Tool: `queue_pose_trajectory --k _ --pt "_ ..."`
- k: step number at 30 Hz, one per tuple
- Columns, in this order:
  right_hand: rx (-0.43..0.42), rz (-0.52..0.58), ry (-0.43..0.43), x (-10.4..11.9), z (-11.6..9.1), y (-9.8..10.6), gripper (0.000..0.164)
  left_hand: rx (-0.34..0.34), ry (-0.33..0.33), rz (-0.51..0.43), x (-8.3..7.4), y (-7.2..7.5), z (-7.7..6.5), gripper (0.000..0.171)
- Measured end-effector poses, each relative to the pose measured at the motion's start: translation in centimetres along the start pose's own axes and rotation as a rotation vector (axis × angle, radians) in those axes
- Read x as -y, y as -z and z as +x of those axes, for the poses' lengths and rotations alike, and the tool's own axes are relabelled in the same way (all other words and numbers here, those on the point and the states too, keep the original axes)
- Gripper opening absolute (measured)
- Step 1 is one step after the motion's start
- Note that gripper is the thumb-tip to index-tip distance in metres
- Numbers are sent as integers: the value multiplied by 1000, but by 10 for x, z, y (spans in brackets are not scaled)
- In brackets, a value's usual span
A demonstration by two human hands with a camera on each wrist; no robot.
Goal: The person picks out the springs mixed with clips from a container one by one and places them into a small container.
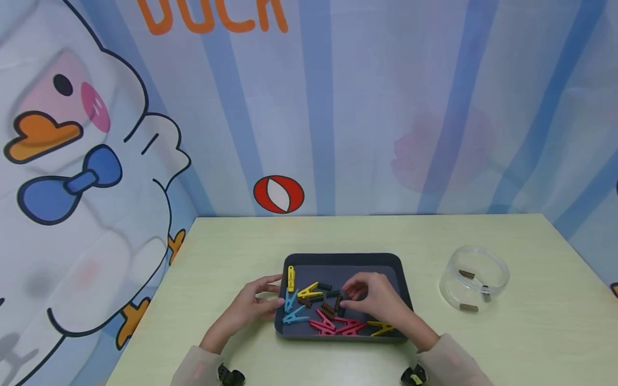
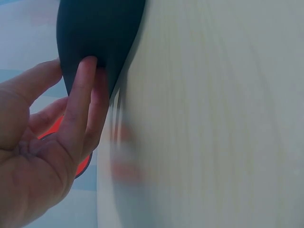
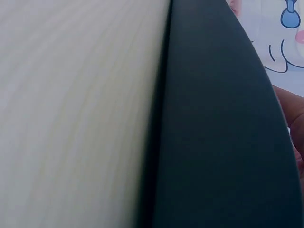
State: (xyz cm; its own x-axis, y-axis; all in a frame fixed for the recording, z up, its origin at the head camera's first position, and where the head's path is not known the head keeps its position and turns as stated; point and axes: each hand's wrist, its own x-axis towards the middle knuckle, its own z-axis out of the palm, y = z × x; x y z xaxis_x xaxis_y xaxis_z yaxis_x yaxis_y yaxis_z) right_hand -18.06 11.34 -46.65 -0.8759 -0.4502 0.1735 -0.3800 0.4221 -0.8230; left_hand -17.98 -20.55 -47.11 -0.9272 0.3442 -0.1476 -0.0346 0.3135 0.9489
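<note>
Though loose, springs [image 1: 338, 303] beside right grip [image 1: 373, 295]

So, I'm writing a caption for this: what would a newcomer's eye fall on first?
Probably the huge cartoon duck covering the left of the backdrop. Then the dark tray on the table, with bright yellow, blue and pinkish-red clips in it, the left hand touching its left side and the right hand over it. A clear round container stands to the right.
</note>
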Motion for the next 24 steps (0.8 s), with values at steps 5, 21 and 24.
queue_pose_trajectory --k 5,21,24 --pt "-6 -3 -4 -2 0 -3 23 3 6 0 1 0 1 61" --pt "-13 -34 -13 -9 4 -10 27 -4 25 7 3 1 2 60" --pt "-10 -36 -17 -9 4 -11 27 -4 28 8 2 1 2 60"
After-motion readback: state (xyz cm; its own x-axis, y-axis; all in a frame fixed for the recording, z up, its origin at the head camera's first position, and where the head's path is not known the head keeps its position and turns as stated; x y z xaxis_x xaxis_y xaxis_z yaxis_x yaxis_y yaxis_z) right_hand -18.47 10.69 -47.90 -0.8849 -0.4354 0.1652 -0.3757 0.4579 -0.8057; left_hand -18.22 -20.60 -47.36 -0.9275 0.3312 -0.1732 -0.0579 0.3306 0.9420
